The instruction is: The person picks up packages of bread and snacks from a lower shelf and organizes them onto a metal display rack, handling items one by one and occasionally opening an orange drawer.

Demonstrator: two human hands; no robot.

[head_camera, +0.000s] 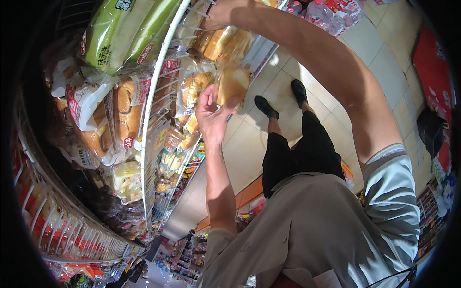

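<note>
My left hand (213, 113) holds a clear-wrapped bread loaf (233, 84) at the front edge of the lower shelf, thumb and fingers at its near end. To the left of that hand lies a bagged braided bun (196, 86). My right arm stretches across to the shelf at the top, where my right hand (216, 16) is among packaged breads behind the wire rail. Its fingertips are partly hidden, and whether it grips anything does not show. Just below it are long wrapped bread rolls (223, 43).
A white wire shelf rail (155, 75) curves between the hands and an upper shelf with green-wrapped breads (133, 39) and bagged buns (126, 108). Shrink-wrapped bottles (335, 14) stand on the tiled floor (248, 133). A red panel (432, 72) is at right.
</note>
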